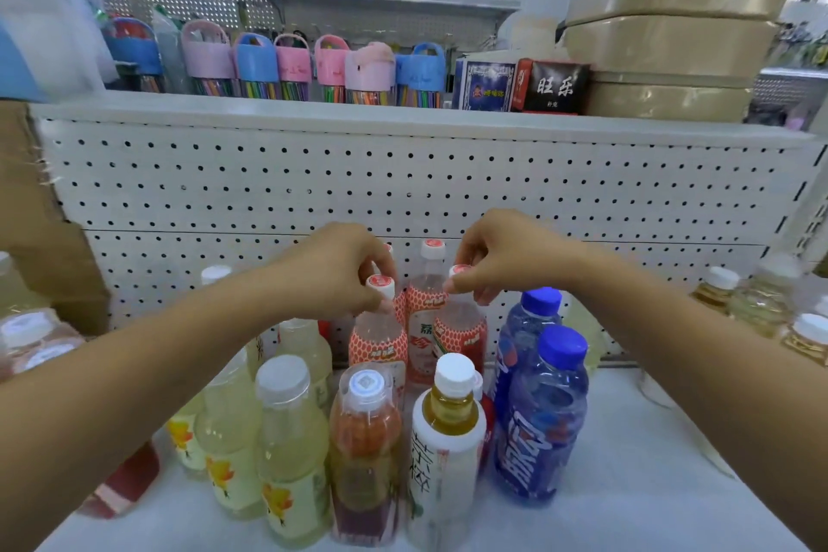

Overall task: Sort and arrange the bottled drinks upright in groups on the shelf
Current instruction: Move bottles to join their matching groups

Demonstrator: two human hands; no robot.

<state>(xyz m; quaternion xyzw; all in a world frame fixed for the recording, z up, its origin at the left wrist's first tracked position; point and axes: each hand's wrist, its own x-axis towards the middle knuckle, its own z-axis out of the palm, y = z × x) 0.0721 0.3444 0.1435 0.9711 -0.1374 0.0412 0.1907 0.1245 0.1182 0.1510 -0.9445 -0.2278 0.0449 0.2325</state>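
Several pink lychee drink bottles stand upright at the back of the white shelf (627,484). My left hand (334,267) pinches the cap of the front left pink bottle (378,341). My right hand (502,255) pinches the cap of the pink bottle to its right (461,336). A third pink bottle (425,296) stands between them, further back. Pale yellow drinks (291,453) stand in a group at the left. Two blue bottles (542,417) stand at the right. An orange-red drink (365,448) and a white-labelled tea bottle (446,453) stand in front.
A pegboard back panel (269,179) rises behind the bottles. More yellow bottles (761,305) stand at the far right, and a red bottle (125,484) lies low at the left. The shelf above holds pen tubs (255,67) and boxes (555,87). A cardboard box (36,215) stands left.
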